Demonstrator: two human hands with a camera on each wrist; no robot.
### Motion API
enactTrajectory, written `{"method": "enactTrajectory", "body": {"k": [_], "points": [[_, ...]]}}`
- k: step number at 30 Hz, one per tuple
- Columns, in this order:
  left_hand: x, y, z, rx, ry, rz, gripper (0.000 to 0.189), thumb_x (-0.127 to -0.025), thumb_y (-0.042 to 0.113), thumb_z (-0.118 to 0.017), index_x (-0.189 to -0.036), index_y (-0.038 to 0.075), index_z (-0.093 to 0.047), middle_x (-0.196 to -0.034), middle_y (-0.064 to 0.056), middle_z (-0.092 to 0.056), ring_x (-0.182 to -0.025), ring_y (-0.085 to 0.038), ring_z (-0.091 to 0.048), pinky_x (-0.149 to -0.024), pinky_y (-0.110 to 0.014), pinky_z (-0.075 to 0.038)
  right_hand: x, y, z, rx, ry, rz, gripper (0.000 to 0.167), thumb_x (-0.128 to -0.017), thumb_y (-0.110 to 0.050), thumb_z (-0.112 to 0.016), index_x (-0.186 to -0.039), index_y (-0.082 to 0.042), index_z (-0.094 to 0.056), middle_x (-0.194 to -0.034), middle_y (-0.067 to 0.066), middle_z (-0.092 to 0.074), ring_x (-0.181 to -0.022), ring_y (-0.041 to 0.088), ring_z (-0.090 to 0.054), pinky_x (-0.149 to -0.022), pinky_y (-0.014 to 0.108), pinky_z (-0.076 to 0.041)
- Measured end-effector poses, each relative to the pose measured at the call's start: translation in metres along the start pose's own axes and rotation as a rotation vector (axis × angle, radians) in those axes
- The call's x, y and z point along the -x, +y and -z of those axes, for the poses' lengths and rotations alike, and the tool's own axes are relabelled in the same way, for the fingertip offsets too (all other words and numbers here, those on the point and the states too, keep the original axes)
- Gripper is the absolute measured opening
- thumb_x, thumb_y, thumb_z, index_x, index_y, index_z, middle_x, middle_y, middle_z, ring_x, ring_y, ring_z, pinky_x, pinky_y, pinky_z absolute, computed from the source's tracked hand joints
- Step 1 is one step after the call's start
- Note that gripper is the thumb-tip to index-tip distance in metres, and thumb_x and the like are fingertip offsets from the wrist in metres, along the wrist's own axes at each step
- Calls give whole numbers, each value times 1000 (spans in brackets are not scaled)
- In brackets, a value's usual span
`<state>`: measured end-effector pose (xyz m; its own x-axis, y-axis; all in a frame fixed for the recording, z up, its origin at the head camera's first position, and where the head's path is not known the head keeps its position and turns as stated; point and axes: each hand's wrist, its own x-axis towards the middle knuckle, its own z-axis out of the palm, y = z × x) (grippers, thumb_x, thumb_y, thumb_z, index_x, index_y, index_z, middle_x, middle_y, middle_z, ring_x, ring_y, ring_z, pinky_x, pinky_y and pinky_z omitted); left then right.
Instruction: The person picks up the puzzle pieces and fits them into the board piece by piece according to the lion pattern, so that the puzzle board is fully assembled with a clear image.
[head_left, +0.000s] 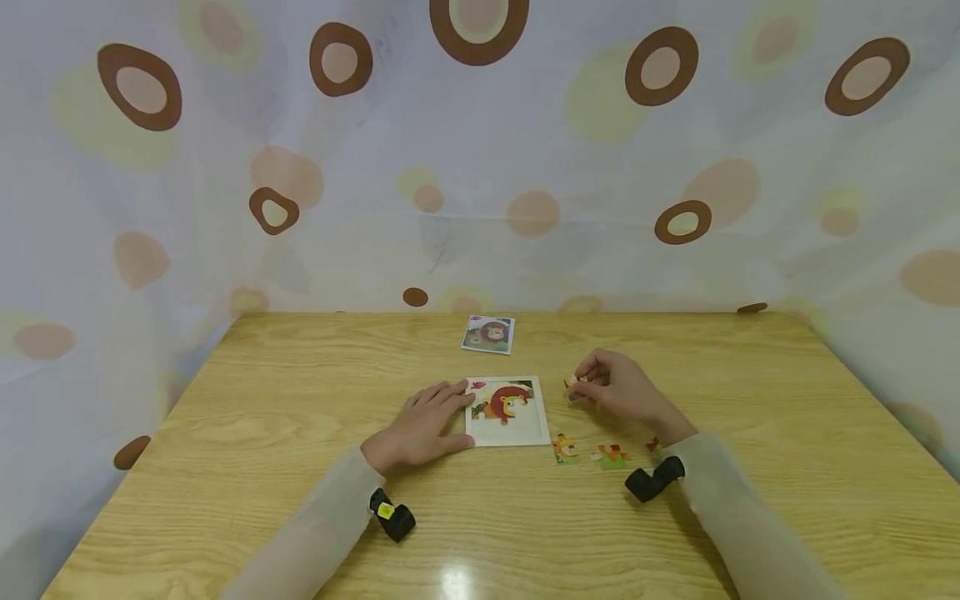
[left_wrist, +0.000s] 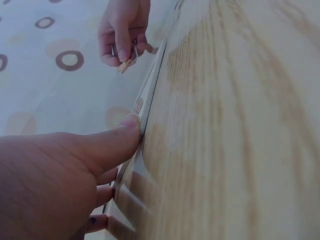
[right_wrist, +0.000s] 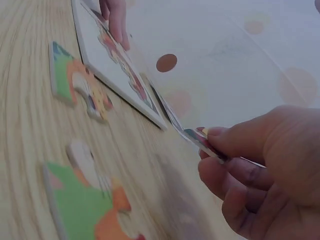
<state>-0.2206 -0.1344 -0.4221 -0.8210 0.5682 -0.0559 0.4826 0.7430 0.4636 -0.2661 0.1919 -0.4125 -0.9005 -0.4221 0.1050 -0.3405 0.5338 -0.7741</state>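
Observation:
My right hand point(head_left: 618, 387) pinches a puzzle piece point(right_wrist: 204, 144) between thumb and fingers, above the table to the right of the puzzle board. The square white-rimmed puzzle board point(head_left: 517, 432) holds a partly assembled lion picture; its lower part shows bare white. My left hand point(head_left: 422, 425) rests on the board's left edge with fingers spread and the thumb point(left_wrist: 117, 142) at the near left corner. In front of the right hand lie several loose pieces: an orange and green one point(head_left: 566, 450), a green one with orange point(head_left: 612, 456), and a dark red one point(head_left: 653, 450) partly behind the wrist camera.
A small lion picture card point(head_left: 487, 335) lies behind the board, near the far edge of the wooden table point(head_left: 315, 375). Behind the table hangs a pale curtain point(head_left: 480, 258) with brown rings and spots. A black camera is strapped to each wrist.

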Motion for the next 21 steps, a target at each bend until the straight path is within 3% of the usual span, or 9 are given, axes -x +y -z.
{"method": "enactTrajectory", "body": {"k": [11,21], "points": [[-7,-1,3,-28,-1,-1,64,-96,38,-57,-149,8,-36,-160,-11,-22,-146,-37,-17,-115,-59,-14,-14,-14,-20,61,-11,33,6,-88,-9,-69,-86,-5,-65,-83,8,-69,-68,9,-62,-58,23,-48],[-2,-1,0,8,-12,5,63,-96,37,-57,-148,7,-37,-159,-12,-22,-146,-38,-16,-114,-60,-13,-17,-21,-42,35,-46,-19,11,-90,-13,-67,-95,-5,-60,-87,6,-67,-76,13,-62,-70,27,-50]]}}
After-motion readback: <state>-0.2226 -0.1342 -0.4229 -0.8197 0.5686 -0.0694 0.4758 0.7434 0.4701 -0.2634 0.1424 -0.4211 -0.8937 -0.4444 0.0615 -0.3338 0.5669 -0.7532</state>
